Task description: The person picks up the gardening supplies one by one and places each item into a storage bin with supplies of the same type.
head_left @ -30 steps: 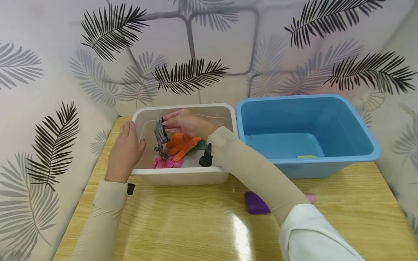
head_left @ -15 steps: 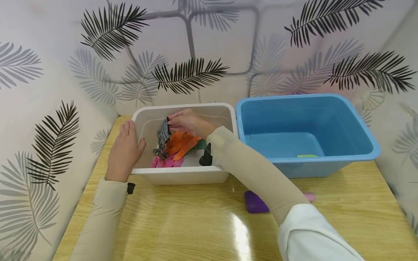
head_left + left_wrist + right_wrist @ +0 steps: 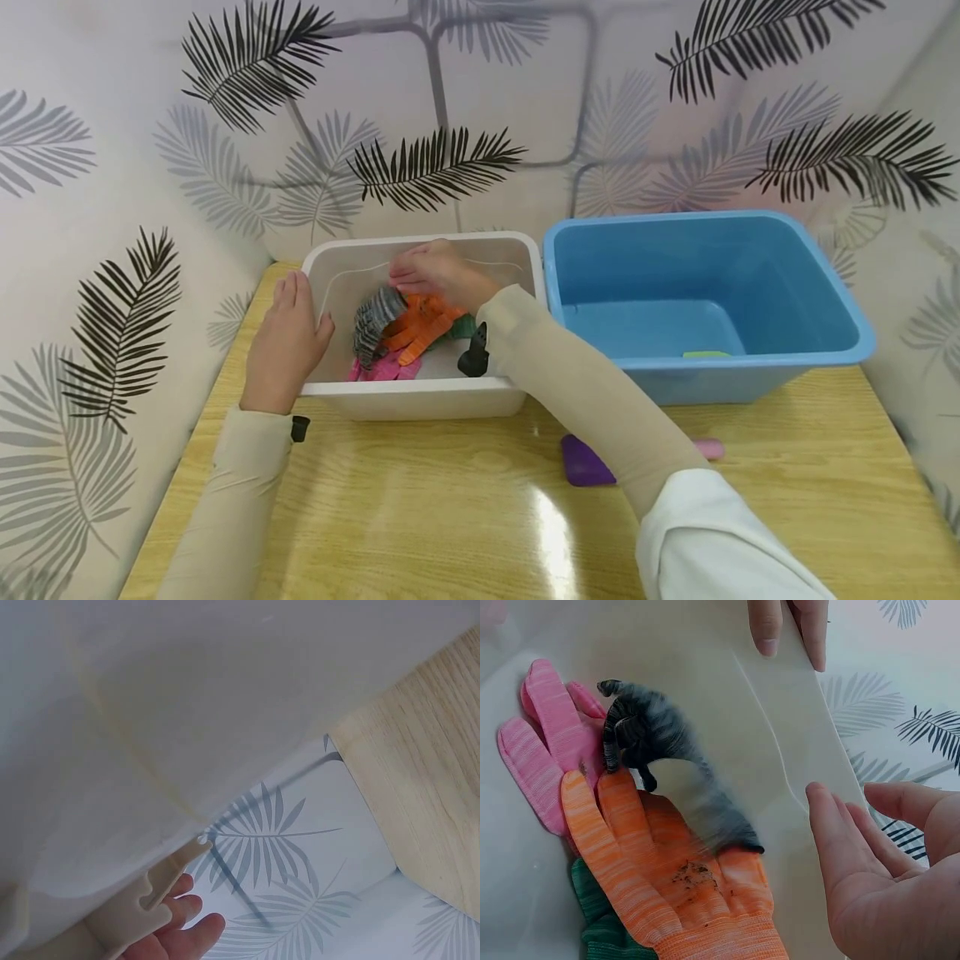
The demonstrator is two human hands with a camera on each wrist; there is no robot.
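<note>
At the left end of the white plastic bin, my left hand holds the wall, thumb inside and fingers outside the rim. My right hand hovers inside the bin near the back wall, its fingers extended and the thumb apart in the right wrist view, nothing between them. Just beyond those fingertips is a grey-and-black knit glove, partly blurred, over an orange glove with dark smudges. A pink glove lies beside them; a green glove is mostly hidden under the orange one.
A blue plastic tub stands against the white bin's right side, with something lime green inside. In front of it on the wooden table lies a purple item with a pink end, partly covered by my right arm.
My right hand has shifted slightly right and let go of the grey-and-black glove, which has dropped from hanging upright to lie over the orange one. My left hand stays put.
</note>
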